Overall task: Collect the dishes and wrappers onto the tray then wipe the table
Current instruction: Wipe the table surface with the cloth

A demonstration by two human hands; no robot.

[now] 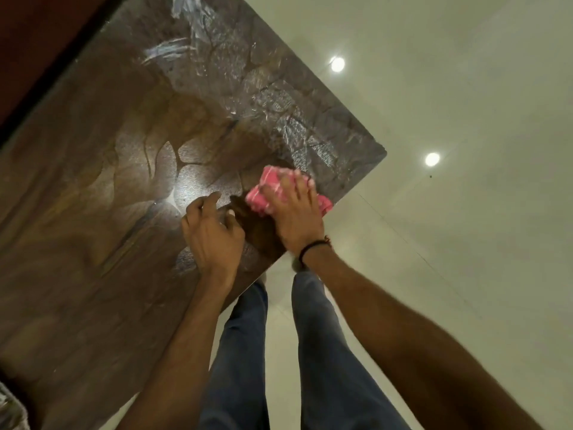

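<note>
Wiping hand: right hand (297, 212) flat on the pink cloth (270, 190), fingers spread, pressing down
Cloth spot: on the table (108, 181), right by its near edge
Other side: left hand (210, 234) just beside it, fingers loosely curled, gripping nothing

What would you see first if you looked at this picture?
The bright pink cloth jumps out, pressed under the right hand near the right edge of the table. The left hand rests beside it on the shiny brown top, fingers loosely curled. Two white light spots glow on the pale floor to the right.
</note>
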